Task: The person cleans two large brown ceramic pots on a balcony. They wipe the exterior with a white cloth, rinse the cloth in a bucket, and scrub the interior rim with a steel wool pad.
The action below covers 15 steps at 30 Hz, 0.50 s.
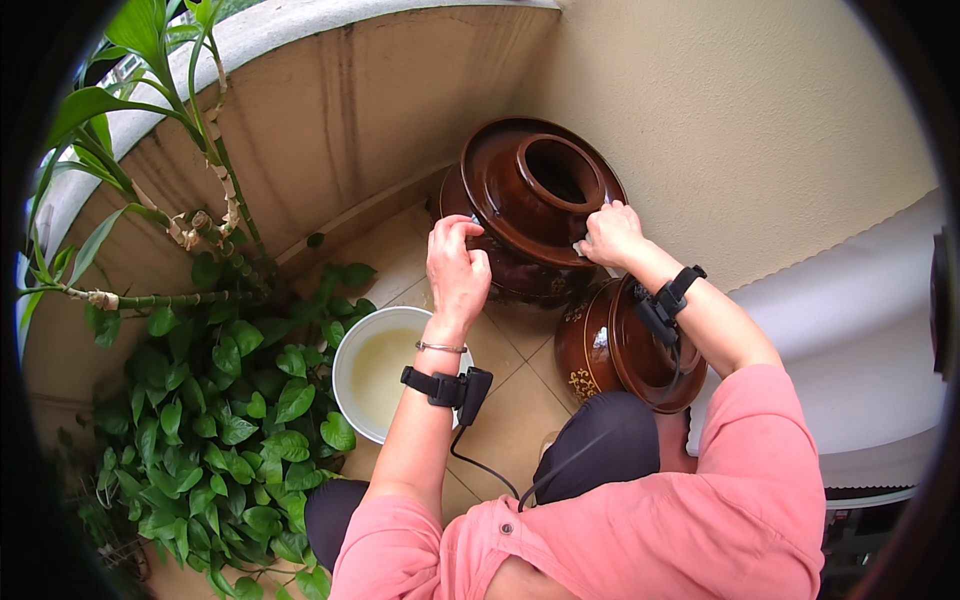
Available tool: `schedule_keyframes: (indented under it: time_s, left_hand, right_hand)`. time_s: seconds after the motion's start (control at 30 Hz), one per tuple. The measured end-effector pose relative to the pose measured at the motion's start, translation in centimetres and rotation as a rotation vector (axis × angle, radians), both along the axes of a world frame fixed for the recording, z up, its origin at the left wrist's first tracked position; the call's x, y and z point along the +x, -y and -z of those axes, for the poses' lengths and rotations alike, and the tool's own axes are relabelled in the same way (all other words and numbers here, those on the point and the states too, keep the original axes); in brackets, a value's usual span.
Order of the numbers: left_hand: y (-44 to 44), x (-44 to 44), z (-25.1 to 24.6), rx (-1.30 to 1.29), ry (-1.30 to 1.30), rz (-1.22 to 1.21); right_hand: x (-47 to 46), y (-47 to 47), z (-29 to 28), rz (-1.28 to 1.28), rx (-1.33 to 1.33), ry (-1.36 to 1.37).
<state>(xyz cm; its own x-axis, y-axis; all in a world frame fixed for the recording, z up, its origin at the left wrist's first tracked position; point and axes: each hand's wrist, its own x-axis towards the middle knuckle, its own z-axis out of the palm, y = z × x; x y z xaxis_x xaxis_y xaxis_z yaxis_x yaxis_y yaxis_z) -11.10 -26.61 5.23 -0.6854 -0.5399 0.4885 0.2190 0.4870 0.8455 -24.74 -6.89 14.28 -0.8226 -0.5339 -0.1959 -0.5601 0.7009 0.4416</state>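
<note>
A large brown glazed ceramic jar [517, 281] with a wide rimmed collar and an open round mouth [561, 172] stands in the corner. My right hand [613, 234] is at the right front of its rim, fingers closed on a small piece of whitish cloth [579, 248]. At the jar's left front is my left hand [459, 262], its fingers curled near the rim; whether it grips anything is hidden. A smaller brown jar [585, 345] with gold decoration stands in front of the large one, partly behind my right forearm.
A white bucket [341, 382] of cloudy yellowish liquid stands on the tiled floor [517, 337] by my left forearm. Leafy potted greenery [247, 420] and tall stalks [229, 187] fill the left. A curved parapet [390, 82] and a wall [735, 127] enclose the corner; white fabric [825, 337] covers something at right.
</note>
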Motion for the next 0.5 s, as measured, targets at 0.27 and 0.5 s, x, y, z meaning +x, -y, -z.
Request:
schedule_keyframes:
  time_s: [0.27,0.5]
  left_hand:
    - [1.0,0.6,0.6,0.037,0.053,-0.019]
    - [2.8,1.4,0.4,0.137,0.095,-0.045]
  right_hand:
    - [1.8,1.2,-1.3,0.011,-0.154,0.120]
    - [1.2,0.0,-1.9,0.139,-0.116,0.016]
